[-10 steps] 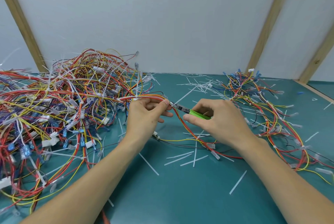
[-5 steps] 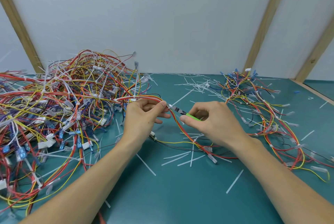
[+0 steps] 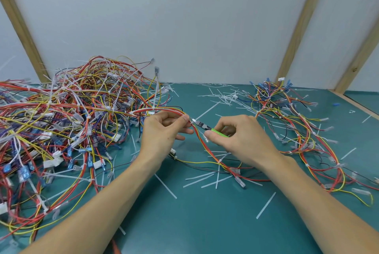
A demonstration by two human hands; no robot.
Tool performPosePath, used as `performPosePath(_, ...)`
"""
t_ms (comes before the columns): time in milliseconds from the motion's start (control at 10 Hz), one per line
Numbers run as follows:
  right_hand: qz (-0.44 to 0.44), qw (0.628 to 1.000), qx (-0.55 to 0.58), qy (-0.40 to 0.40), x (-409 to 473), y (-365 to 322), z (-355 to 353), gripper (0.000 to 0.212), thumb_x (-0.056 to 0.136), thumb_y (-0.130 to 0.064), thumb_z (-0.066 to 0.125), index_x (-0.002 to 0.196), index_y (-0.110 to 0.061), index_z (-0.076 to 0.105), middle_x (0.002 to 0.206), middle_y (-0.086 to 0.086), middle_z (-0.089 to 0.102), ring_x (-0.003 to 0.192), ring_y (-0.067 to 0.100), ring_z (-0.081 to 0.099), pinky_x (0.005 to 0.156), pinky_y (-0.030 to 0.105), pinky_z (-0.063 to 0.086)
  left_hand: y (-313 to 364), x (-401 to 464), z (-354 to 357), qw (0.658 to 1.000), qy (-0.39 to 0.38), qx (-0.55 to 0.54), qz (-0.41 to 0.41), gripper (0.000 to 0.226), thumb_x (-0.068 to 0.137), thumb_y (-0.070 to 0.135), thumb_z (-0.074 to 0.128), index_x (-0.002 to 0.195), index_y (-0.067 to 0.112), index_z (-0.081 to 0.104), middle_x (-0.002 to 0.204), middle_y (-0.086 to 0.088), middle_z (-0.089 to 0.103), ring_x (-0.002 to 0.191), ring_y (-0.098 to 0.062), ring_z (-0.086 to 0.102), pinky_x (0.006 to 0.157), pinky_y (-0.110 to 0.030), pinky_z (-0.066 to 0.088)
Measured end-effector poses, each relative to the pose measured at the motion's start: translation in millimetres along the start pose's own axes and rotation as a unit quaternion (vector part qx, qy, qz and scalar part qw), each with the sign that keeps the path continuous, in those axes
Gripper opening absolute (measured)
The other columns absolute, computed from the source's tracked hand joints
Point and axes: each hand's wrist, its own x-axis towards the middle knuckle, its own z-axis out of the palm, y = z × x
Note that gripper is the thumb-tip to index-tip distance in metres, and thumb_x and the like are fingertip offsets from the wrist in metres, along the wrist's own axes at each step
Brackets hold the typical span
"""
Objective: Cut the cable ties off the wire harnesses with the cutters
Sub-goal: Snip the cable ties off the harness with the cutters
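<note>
At the far left of the teal surface (image 3: pixel 205 223) lies a big tangled heap of wire harnesses (image 3: pixel 67 122), red, yellow, blue and white strands bristling with white cable ties and pale connectors. From its right edge one harness (image 3: pixel 196 136) of red, orange and yellow wires arcs out toward the middle, then runs down and right across the surface. The left hand (image 3: pixel 162 130) holds that harness up where it leaves the heap, thumb and forefinger pinched on the wires, the other fingers curled beneath. Just right of that pinch a white cable tie (image 3: pixel 193 120) sits on the harness, and the dark tip of the cutters (image 3: pixel 209 127) touches it. The right hand (image 3: pixel 235 138) grasps the cutters by their green handles, fingers curled round them, thumb along the near side. Whether the blades are closed on the tie cannot be told. Cut tie strips (image 3: pixel 223 95) lie scattered over the middle and far surface. At the far right rests a smaller pile of harnesses (image 3: pixel 291 122), well apart from the heap.
</note>
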Motion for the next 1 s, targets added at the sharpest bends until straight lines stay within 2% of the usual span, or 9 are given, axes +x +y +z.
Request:
performPosePath(200, 0.003, 1.0, 0.003, -0.004, -0.1, 0.0, -0.9, 0.031, 0.082, -0.06, 0.075, 0.068, -0.031, 0.072, 0.055, -0.016, 0.064, 0.055, 0.005, 0.059, 0.07, 0.037, 0.058, 0.0, 0.1, 0.6, 1.0, -0.004, 0.002, 0.0, 0.006, 0.092, 0.013, 0.072, 0.09, 0.007, 0.07, 0.078, -0.007, 0.077, 0.069, -0.024, 0.076, 0.052, -0.023, 0.055)
performPosePath(1000, 0.009, 1.0, 0.002, -0.002, -0.1, -0.7, -1.7, 0.033, 0.082, -0.059, 0.074, 0.068, -0.029, 0.071, 0.06, -0.009, 0.069, 0.055, 0.006, 0.058, 0.069, 0.038, 0.058, -0.1, -0.3, -0.4, 1.0, -0.01, -0.001, 0.001, 0.006, 0.092, 0.012, 0.072, 0.09, 0.007, 0.07, 0.078, -0.009, 0.077, 0.07, -0.025, 0.076, 0.052, -0.023, 0.056)
